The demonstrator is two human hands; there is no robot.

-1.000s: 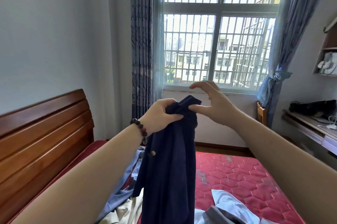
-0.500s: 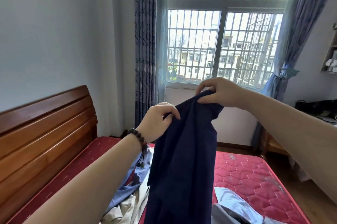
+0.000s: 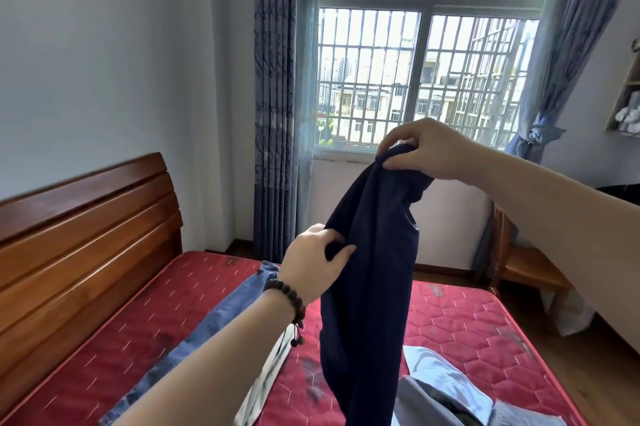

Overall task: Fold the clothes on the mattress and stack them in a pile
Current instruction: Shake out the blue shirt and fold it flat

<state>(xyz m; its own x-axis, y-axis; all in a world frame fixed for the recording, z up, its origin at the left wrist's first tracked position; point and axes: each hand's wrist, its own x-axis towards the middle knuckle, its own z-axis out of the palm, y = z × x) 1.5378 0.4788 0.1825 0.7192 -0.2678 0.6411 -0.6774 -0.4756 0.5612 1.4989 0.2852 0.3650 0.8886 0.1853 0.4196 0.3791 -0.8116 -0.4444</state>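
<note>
Dark shirt (image 3: 367,252) held up above the mattress (image 3: 460,318)
Right hand (image 3: 426,151) pinches its top, left hand (image 3: 317,264) grips its edge (hem cut off below).

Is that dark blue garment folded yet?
Not folded. The dark blue garment hangs loose above the mattress, pinched high by the right hand and lower by the left hand.

arms: bare, no sleeves | left wrist: dark beaded bracelet (image 3: 286,293), dangling tassel

Navy garment (image 3: 367,287); red hexagon-quilted mattress (image 3: 460,325); faded blue jeans (image 3: 207,325).
</note>
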